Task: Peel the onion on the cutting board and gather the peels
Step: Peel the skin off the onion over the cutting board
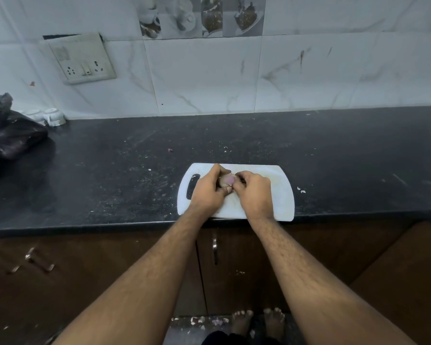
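Note:
A small purple onion (228, 180) is held just above the white cutting board (281, 195), which lies at the front edge of the black counter. My left hand (208, 191) wraps the onion from the left, thumb under it. On the onion's right side, my right hand (253, 191) pinches at its skin with the fingertips. Most of the onion is hidden by my fingers. Small peel scraps (301, 190) lie on the counter just right of the board.
The black counter (110, 170) is speckled with bits, including a pink scrap (170, 150) behind the board. A dark plastic bag (8, 135) and white cups (52, 117) sit at the far left. A wall socket (84, 59) is mounted above. Peel bits (202, 321) lie on the floor by my feet.

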